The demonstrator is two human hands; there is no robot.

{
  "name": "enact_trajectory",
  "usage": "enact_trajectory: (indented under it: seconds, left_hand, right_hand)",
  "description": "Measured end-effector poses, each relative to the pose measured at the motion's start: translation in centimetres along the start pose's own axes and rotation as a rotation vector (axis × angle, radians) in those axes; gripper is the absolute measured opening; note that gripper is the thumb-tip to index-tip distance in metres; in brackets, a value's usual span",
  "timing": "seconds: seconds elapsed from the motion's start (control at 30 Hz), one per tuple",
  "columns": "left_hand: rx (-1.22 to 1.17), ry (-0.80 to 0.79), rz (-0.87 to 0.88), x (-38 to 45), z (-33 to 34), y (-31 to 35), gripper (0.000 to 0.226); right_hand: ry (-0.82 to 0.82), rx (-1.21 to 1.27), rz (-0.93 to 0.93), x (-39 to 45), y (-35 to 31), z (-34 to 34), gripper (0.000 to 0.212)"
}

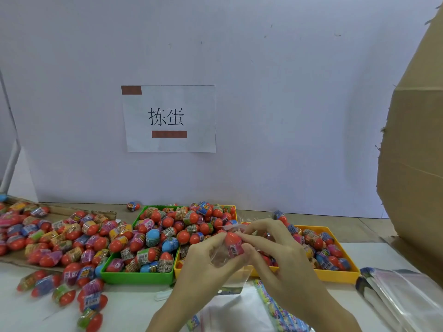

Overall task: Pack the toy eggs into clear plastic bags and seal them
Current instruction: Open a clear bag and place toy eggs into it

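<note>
Your left hand [203,257] and right hand [275,250] meet above the table [28,305], both with a closed grip on one clear plastic bag [221,256] holding a red toy egg [233,243]; fingers pinch the bag around the egg. Behind your hands, the green tray [136,276] is heaped with eggs, and the yellow tray [335,275] to its right holds more. Loose eggs [72,238] spread across the table on the left. A stack of empty bags [402,295] lies at the right
</note>
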State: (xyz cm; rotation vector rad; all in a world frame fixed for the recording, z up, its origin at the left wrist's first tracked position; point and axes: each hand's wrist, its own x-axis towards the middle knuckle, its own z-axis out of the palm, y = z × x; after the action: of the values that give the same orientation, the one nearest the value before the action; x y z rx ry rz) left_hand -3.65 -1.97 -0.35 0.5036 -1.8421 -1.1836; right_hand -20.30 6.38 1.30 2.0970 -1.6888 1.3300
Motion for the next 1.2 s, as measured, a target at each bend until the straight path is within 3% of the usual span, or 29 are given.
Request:
enact_trajectory:
  seconds: [0.4, 0.53, 0.87, 1.0, 1.2]
  left_hand:
    - [-0.042, 0.021, -0.015, 0.1, 0.2, 0.0, 0.021]
    - [-0.009, 0.031, -0.001, 0.1, 0.5, -0.2, 0.027]
    - [-0.010, 0.024, -0.007, 0.2, 0.8, -0.8, 0.023]
    - [0.008, 0.045, 0.005, 0.2, 0.8, -0.8, 0.031]
    - [0.086, 0.070, 0.012, 0.4, 0.4, -0.5, 0.021]
  right_hand:
    - [-0.011, -0.022, 0.004, -0.1, -0.2, 0.5, 0.022]
    - [-0.015, -0.076, 0.004, -0.2, -0.3, 0.8, 0.030]
    - [0.003, -0.090, -0.023, -0.1, -0.5, 1.1, 0.015]
    - [-0.013, -0.026, 0.004, 0.0, -0.4, 1.0, 0.014]
    - [0.003, 0.010, -0.041, 0.2, -0.8, 0.6, 0.016]
